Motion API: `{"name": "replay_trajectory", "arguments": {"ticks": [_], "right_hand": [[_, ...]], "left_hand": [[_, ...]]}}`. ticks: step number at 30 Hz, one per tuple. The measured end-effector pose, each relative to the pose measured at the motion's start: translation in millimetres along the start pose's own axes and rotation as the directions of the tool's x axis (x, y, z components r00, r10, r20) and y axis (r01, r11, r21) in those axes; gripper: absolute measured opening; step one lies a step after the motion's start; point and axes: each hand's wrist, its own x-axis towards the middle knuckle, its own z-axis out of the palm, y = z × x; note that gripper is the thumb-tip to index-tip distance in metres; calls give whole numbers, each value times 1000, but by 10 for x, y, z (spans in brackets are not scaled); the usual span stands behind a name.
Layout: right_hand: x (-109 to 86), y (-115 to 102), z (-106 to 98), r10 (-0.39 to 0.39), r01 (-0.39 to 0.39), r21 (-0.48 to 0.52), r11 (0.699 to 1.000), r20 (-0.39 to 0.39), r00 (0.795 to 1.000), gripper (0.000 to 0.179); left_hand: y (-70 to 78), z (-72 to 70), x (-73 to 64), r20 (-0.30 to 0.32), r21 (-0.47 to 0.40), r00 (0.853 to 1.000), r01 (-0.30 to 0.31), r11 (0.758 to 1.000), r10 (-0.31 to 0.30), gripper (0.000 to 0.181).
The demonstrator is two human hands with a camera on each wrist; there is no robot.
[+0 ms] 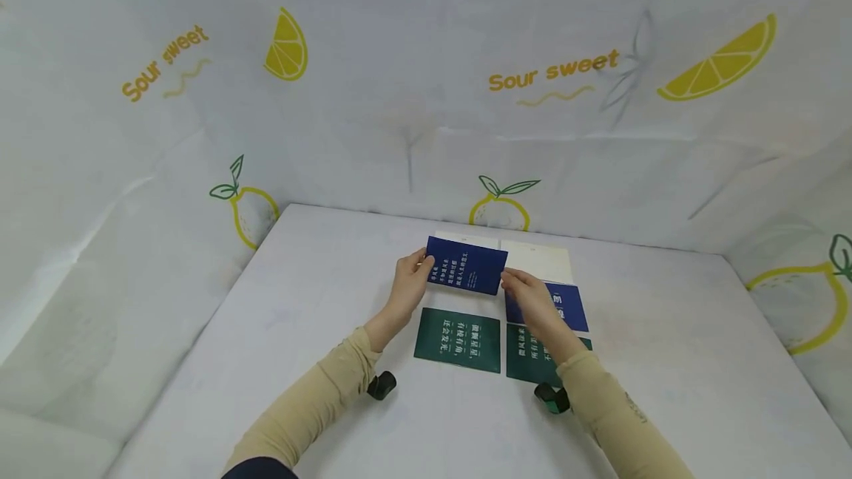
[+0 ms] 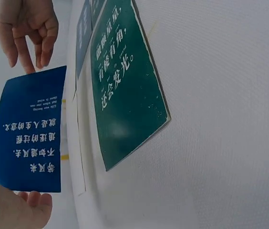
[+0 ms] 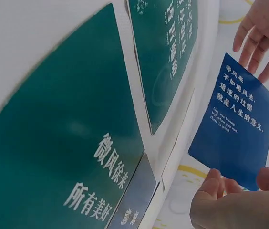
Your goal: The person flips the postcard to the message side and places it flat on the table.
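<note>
There it is: the dark blue, rectangular paper card with white lettering (image 1: 466, 266), raised between your hands! Your left hand (image 1: 407, 287) pinches one short edge, your right hand (image 1: 532, 301) grips the opposite one, above the white tabletop (image 1: 319, 272).

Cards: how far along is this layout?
Apparently done: two green cards, a blue card and pale sheets lie flat. In hand: another blue card, aloft between the left hand and right hand. Remaining, probably: lowering it into the gap beside the flat blue card.
</note>
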Motion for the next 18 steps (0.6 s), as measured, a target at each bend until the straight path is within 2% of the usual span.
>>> {"name": "replay_trajectory", "arguments": {"ticks": [5, 8, 12, 18], "right_hand": [[-17, -36, -8, -43, 46, 45, 998, -67, 997, 56], [-10, -48, -6, -61, 67, 80, 995, -77, 995, 58], [17, -27, -3, -55, 66, 148, 987, -76, 996, 61], [45, 13, 11, -34, 53, 200, 978, -94, 995, 66]], "left_hand": [[-10, -25, 31, -47, 27, 999, -14, 1000, 15, 45], [-23, -47, 39, -64, 39, 998, 12, 999, -9, 42], [-39, -61, 38, -68, 0, 997, 30, 1000, -30, 39], [-68, -57, 60, -84, -78, 996, -11, 997, 4, 40]]}}
